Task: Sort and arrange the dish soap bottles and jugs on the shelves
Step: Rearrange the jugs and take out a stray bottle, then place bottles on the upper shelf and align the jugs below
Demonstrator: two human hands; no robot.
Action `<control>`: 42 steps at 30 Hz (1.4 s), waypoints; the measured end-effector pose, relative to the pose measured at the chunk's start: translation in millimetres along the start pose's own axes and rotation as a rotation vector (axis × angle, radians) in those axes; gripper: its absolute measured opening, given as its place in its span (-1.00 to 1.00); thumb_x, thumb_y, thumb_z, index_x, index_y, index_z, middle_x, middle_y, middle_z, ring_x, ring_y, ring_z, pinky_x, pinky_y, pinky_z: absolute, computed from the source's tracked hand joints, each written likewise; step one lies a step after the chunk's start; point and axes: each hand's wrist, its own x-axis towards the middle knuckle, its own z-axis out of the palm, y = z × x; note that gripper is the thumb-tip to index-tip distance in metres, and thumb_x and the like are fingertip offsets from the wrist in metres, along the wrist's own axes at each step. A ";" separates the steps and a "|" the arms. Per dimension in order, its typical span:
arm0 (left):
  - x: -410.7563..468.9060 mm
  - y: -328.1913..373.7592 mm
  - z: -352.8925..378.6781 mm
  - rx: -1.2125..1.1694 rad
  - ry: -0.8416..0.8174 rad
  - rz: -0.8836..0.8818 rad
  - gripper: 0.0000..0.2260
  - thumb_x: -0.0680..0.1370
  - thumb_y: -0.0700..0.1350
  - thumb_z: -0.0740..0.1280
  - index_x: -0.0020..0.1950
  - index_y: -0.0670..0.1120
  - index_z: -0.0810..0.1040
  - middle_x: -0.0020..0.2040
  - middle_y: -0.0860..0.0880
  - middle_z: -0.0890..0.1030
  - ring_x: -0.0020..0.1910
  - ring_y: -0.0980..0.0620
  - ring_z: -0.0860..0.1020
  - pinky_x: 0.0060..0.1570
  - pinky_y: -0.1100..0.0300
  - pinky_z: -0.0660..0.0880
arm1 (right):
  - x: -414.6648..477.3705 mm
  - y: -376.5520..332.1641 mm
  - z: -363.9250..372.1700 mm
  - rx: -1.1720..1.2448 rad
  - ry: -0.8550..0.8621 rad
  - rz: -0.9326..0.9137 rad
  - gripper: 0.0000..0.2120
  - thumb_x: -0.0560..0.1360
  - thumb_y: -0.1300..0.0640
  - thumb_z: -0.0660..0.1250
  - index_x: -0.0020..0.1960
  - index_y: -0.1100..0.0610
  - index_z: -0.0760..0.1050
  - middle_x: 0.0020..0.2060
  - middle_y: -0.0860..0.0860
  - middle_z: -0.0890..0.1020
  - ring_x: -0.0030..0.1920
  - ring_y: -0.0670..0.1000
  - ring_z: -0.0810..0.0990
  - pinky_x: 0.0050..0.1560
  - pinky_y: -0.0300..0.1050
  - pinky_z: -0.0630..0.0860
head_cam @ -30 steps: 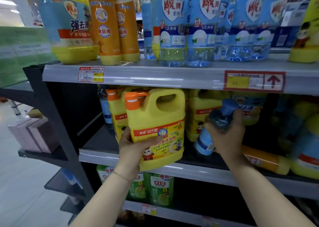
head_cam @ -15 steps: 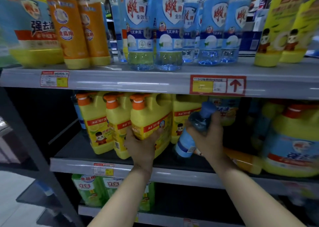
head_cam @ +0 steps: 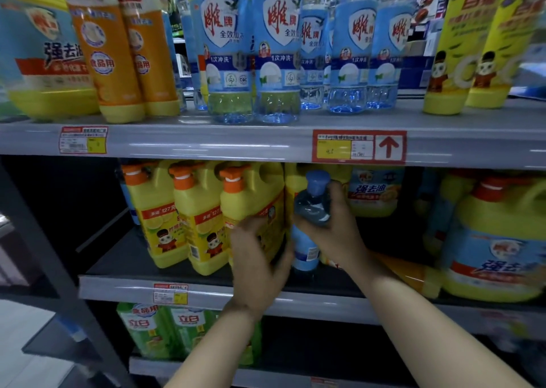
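Note:
Three yellow jugs with orange caps stand in a row on the middle shelf (head_cam: 147, 291). My left hand (head_cam: 257, 257) grips the lower front of the rightmost yellow jug (head_cam: 254, 198), which stands on the shelf. Right beside it, my right hand (head_cam: 334, 234) holds a clear blue bottle with a blue cap (head_cam: 313, 207) by its neck and shoulder; the bottle is upright, its base near the shelf board. An orange bottle (head_cam: 410, 272) lies on its side behind my right wrist.
The top shelf (head_cam: 206, 145) carries orange bottles (head_cam: 118, 51), blue-labelled clear bottles (head_cam: 251, 48) and yellow bottles (head_cam: 461, 48). A large blue-labelled yellow jug (head_cam: 496, 246) stands at the right of the middle shelf. Green bottles (head_cam: 165, 328) fill the lower shelf. A dark upright post (head_cam: 53, 269) frames the left.
My left hand has pushed the yellow jug back onto the shelf beside the two others. My right hand has brought the blue bottle closer to that jug. The view has shifted right.

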 end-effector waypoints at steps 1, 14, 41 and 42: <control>-0.1 9.1 3.7 -0.092 -0.113 -0.033 -0.48 0.46 0.00 0.45 0.32 0.01 0.28 0.20 0.06 0.35 0.22 0.08 0.42 0.21 0.28 0.34 | 1.2 -1.3 0.8 0.001 -0.012 0.020 -0.51 0.34 0.28 0.53 0.15 0.14 0.35 -0.04 0.05 0.57 -0.02 -0.02 0.60 -0.03 -0.12 0.54; 12.0 3.3 43.9 -0.108 -0.381 -0.436 -0.39 0.32 -0.15 0.56 0.28 -0.17 0.37 0.16 -0.12 0.45 0.14 -0.01 0.43 0.08 0.17 0.42 | 3.2 45.4 -85.0 -0.505 -0.451 0.571 -0.64 0.41 0.11 0.44 0.19 0.00 0.49 0.16 0.00 0.57 0.17 0.03 0.53 0.10 -0.11 0.46; 63.1 46.4 -66.3 -0.447 -0.325 -0.192 -0.47 0.19 0.04 0.64 0.11 0.13 0.57 0.00 0.19 0.68 -0.05 0.18 0.65 -0.16 0.35 0.56 | -43.9 -90.6 -74.8 -0.372 -0.012 -0.373 -0.51 0.38 -0.01 0.43 0.21 0.01 0.31 0.06 -0.32 0.50 0.03 -0.33 0.56 -0.05 -0.47 0.48; 73.2 54.4 -73.9 -0.453 -0.323 -0.156 -0.47 0.21 0.07 0.63 0.12 0.10 0.58 0.00 0.15 0.68 -0.05 0.13 0.66 -0.15 0.28 0.59 | -39.5 -102.4 -73.1 -0.355 0.016 -0.401 -0.55 0.38 0.01 0.43 0.18 0.05 0.34 0.04 -0.31 0.52 0.00 -0.32 0.57 -0.09 -0.47 0.49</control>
